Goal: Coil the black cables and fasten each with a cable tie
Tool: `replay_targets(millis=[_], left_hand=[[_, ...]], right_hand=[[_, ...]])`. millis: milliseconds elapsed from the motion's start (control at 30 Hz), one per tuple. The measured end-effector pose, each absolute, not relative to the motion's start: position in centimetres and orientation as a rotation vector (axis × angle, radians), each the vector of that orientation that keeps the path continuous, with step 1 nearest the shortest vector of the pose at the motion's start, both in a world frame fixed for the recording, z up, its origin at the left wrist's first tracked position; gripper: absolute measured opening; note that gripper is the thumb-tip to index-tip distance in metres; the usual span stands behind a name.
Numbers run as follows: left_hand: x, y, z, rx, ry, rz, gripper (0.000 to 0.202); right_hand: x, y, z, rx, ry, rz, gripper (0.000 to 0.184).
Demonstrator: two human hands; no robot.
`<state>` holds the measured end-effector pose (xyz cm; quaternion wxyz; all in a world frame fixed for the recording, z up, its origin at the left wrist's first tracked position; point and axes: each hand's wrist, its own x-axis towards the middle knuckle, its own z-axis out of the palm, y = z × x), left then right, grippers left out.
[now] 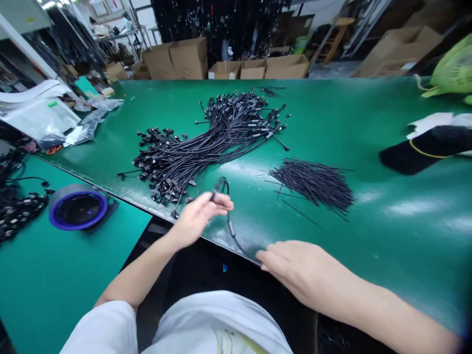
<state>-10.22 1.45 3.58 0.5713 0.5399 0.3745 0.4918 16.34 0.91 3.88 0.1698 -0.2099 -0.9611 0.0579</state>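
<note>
My left hand (201, 219) pinches a black cable (220, 188) near one end, above the green mat bench (368, 123). The cable hangs down past an inline moulded section and runs towards the bench's near edge. My right hand (291, 268) lies at that edge, its fingertips at the cable's lower stretch; whether they grip it is hidden. Beyond my left hand lies a large heap of black connector cables (206, 142), its nearest plugs close to my left wrist. To the right sits a bundle of thin black wires (313, 184).
A blue-rimmed tape roll (78, 209) and a tangle of black cables (18, 206) sit on a lower green bench (55, 280) at left. Plastic bags (37, 115) lie at the far left, a black bundle (427, 150) at right, and cardboard boxes (188, 59) stand behind.
</note>
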Motion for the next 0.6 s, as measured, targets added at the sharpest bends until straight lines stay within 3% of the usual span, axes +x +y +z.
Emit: replay_targets(millis=[167, 200, 300, 400, 600], left_hand=[[-7.1, 0.0, 2.7, 1.663, 0.776, 0.677, 0.031], [-6.9, 0.0, 2.6, 1.583, 0.743, 0.7, 0.032], [-6.6, 0.6, 2.3, 1.211, 0.664, 0.901, 0.032], [-5.5, 1.1, 1.4, 0.877, 0.687, 0.981, 0.036], [-3.1, -0.4, -1.6, 0.76, 0.808, 0.965, 0.051]], right_hand=[[14.8, 3.1, 5.5, -0.885, -2.255, 0.638, 0.017], [14.5, 3.7, 5.0, -0.969, -2.077, 0.704, 0.013], [13.0, 4.4, 2.5, -1.036, -1.627, 1.088, 0.031], [11.1, 3.9, 0.4, -0.996, -1.237, 1.458, 0.025], [9.8, 3.0, 0.6, -0.985, -0.918, 1.628, 0.029]])
